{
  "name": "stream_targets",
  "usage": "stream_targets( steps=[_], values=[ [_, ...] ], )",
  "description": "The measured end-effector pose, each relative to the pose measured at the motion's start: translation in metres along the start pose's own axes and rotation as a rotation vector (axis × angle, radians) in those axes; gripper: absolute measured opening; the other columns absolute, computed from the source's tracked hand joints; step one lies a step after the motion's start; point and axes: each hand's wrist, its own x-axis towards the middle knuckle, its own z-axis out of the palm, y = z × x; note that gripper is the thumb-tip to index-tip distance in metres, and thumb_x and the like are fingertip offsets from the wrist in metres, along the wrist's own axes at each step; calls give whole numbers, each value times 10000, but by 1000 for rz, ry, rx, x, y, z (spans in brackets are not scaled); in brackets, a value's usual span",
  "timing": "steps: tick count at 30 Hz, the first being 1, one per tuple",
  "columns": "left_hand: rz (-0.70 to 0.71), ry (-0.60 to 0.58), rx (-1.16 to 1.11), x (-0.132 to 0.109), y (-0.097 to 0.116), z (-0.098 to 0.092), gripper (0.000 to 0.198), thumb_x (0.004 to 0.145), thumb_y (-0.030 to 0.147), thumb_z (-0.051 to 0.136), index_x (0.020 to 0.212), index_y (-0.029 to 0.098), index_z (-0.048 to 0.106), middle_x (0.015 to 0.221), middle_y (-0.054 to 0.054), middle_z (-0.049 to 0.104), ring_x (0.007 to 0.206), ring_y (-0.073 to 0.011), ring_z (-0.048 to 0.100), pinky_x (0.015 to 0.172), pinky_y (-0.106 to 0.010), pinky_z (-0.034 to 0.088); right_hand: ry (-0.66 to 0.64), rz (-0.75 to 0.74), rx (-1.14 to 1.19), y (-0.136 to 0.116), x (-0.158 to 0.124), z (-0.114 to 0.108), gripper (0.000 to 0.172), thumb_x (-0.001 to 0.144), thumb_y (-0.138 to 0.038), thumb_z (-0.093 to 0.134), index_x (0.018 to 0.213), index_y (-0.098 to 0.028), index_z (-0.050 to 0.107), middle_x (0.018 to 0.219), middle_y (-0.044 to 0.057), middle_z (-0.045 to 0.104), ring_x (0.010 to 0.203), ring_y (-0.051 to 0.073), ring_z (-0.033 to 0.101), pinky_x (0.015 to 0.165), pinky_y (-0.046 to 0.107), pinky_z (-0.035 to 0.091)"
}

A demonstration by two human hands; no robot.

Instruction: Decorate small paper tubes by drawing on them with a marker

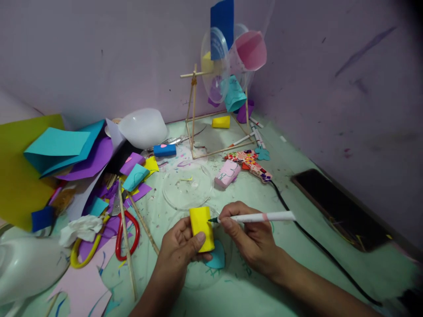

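My left hand point(180, 246) holds a small yellow paper tube point(201, 226) upright, thumb across its front. In my right hand point(251, 233) is a white marker point(264, 216) with a dark green tip, which is at the tube's right edge; whether it touches the paper I cannot tell. Under my left hand a blue-green paper piece point(217, 256) lies on a clear plastic lid, mostly hidden. Just beyond it lies another clear lid point(187, 187). A pink paper tube point(228, 173) with line drawings rests past my hands.
At the back stands a stick frame point(194, 114) bearing clear discs and coloured paper cups. A patterned glue gun point(249, 164) trails a black cord to the right, near a phone point(337, 207). Scissors point(127, 237), paper scraps, sticks and white bottles crowd the left.
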Motion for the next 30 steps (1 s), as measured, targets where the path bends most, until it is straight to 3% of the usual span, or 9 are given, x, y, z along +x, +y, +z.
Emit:
stream_targets(
  steps=[30],
  values=[
    [-8,20,28,-2,3,3,562,590,328,816,1051,84,606,817,-93,720,655,-182,658,502,-244,556,-3,-25,-19,1,1,1,102,826,-148,548,743,-178,598,632,-18,597,532,88,524,488,190,423]
  ],
)
